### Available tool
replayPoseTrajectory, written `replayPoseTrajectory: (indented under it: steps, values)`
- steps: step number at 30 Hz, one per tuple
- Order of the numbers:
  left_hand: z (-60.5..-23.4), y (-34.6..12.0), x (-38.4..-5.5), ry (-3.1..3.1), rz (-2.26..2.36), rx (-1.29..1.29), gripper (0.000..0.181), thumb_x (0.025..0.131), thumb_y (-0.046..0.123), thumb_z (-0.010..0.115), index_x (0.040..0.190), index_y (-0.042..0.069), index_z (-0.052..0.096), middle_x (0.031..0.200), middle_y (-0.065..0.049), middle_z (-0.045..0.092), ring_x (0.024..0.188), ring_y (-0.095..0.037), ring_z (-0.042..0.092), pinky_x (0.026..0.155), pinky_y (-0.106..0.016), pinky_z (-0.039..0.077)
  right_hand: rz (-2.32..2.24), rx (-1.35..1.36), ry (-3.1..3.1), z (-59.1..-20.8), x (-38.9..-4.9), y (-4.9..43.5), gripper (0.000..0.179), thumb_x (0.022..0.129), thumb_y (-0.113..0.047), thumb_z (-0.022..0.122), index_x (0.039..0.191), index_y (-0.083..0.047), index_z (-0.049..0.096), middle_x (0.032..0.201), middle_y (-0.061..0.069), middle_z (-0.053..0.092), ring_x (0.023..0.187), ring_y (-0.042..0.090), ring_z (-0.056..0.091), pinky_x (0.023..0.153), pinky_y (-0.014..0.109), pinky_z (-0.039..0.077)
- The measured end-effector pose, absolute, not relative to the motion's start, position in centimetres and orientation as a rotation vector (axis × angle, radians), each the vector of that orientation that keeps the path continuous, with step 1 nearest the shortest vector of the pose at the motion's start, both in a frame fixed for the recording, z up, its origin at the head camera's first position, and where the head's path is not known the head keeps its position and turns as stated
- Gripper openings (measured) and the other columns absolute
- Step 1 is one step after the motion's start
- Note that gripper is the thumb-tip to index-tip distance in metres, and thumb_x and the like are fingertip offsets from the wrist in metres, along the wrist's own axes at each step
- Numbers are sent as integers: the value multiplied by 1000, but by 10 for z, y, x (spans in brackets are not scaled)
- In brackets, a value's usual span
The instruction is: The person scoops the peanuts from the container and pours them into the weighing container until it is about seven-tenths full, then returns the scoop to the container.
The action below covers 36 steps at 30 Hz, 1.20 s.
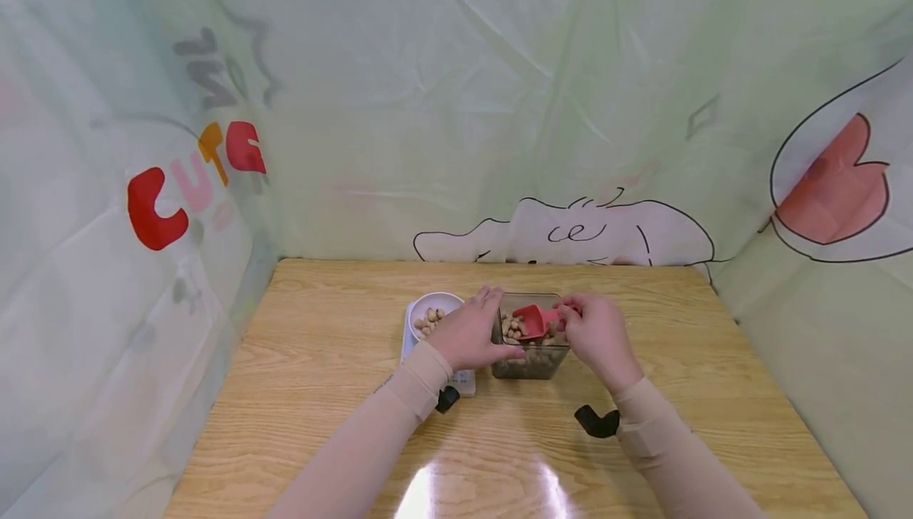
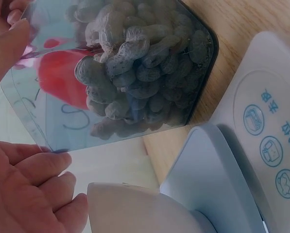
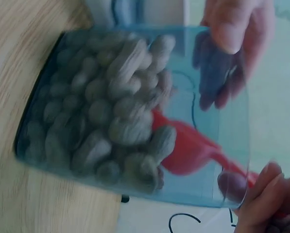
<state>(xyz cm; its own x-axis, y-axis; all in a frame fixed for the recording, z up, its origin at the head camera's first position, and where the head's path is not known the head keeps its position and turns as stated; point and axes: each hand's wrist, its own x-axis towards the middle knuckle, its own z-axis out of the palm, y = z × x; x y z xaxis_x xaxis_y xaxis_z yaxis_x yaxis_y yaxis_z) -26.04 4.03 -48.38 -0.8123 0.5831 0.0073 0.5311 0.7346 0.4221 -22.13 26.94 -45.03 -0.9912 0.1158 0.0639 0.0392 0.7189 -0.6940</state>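
Observation:
A clear, dark-tinted container [image 1: 524,367] of unshelled peanuts [image 2: 149,63] stands on the table. My left hand [image 1: 467,335] grips its left side near the rim, thumb along the near wall and fingers toward the back. With bent fingers, my right hand [image 1: 597,337] pinches the handle of a red scoop [image 1: 529,321] over the right rim. The scoop's bowl is inside the container, tilted against the peanuts, and shows through the wall in the right wrist view. Left of the container, a white bowl [image 1: 422,304] holding several peanuts sits on a kitchen scale [image 2: 261,82], partly hidden by my left hand.
The wooden table [image 1: 321,392] extends around the items. A printed curtain [image 1: 399,146] encloses its back and sides. Black wrist mounts [image 1: 596,422] project from under both forearms, the left one close to the scale's front edge.

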Motion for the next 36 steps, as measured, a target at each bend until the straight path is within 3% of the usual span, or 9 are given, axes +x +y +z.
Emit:
replayPoseTrajectory:
  steps: [5, 12, 17, 23, 27, 36]
  values:
    - [-485, 40, -261, 2808, 623, 907, 112, 94, 73, 69, 174, 12, 19, 180, -14, 25, 162, -36, 36, 122, -47, 50, 925, -33, -2809, -452, -218, 264, 22, 107, -10, 58, 107, -1, 78, 82, 13, 77, 59, 18, 59, 48, 30, 46]
    - [-484, 41, -260, 2794, 659, 908, 112, 93, 71, 71, 173, 11, 21, 179, -16, 27, 161, -37, 38, 121, -47, 52, 1517, -369, -2643, -451, -224, 262, 34, 108, -13, 49, 119, 11, 71, 88, 20, 79, 65, 13, 74, 59, 25, 64]
    - [-487, 43, -260, 2797, 653, 902, 112, 93, 72, 71, 173, 12, 21, 179, -17, 27, 159, -37, 43, 117, -46, 55, 1760, -467, -2511, -452, -225, 266, 34, 109, -9, 51, 123, 17, 67, 81, 11, 75, 63, 7, 71, 60, 24, 65]
    - [-484, 41, -259, 2807, 650, 899, 113, 92, 73, 70, 173, 11, 20, 179, -17, 27, 158, -38, 43, 117, -47, 55, 1425, -267, -2744, -447, -219, 268, 26, 111, -10, 52, 116, 6, 73, 87, 20, 75, 72, 21, 71, 57, 27, 57]
    - [-484, 41, -259, 2802, 659, 898, 113, 93, 73, 70, 173, 11, 20, 179, -16, 27, 159, -37, 42, 117, -47, 55, 1217, -120, -2795, -450, -214, 270, 22, 110, -8, 55, 111, 0, 76, 87, 19, 75, 72, 26, 70, 52, 26, 52]
    - [-483, 41, -259, 2807, 661, 893, 112, 93, 72, 71, 173, 10, 23, 178, -17, 28, 157, -38, 44, 118, -47, 54, 1377, -178, -2786, -448, -217, 268, 26, 110, -9, 55, 119, 6, 74, 90, 23, 77, 67, 22, 72, 57, 28, 60]
